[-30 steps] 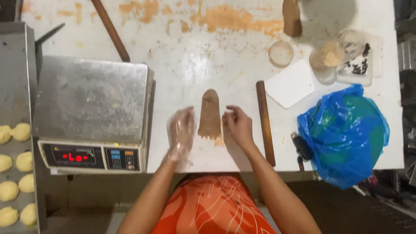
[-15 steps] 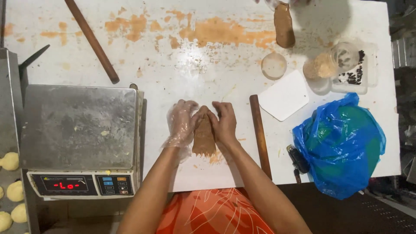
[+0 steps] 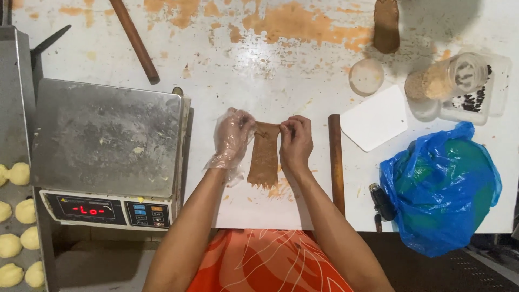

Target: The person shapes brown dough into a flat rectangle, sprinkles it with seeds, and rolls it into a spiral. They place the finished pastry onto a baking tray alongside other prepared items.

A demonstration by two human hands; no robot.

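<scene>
Since the earlier frame both hands have shifted to the far end of the brown dough strip (image 3: 263, 159). Gloved left hand (image 3: 232, 138) and bare right hand (image 3: 295, 141) pinch its top corners. Strip lies flattened near the table's (image 3: 281, 81) front edge, beside the rolling pin (image 3: 336, 162); rolling up not begun.

The dough strip (image 3: 264, 157) is a flat brown, sitting on a white table (image 3: 281, 81) blotched with orange-tan worn patches. There's a bright blue plastic bag (image 3: 440, 189) showing green through it, and the scale (image 3: 105, 140) is dull grey steel with a red-lit display. Pale yellow dough balls (image 3: 16, 216) line the left edge, and the person's orange apron (image 3: 270, 265) has a thin white leafy line pattern.
</scene>
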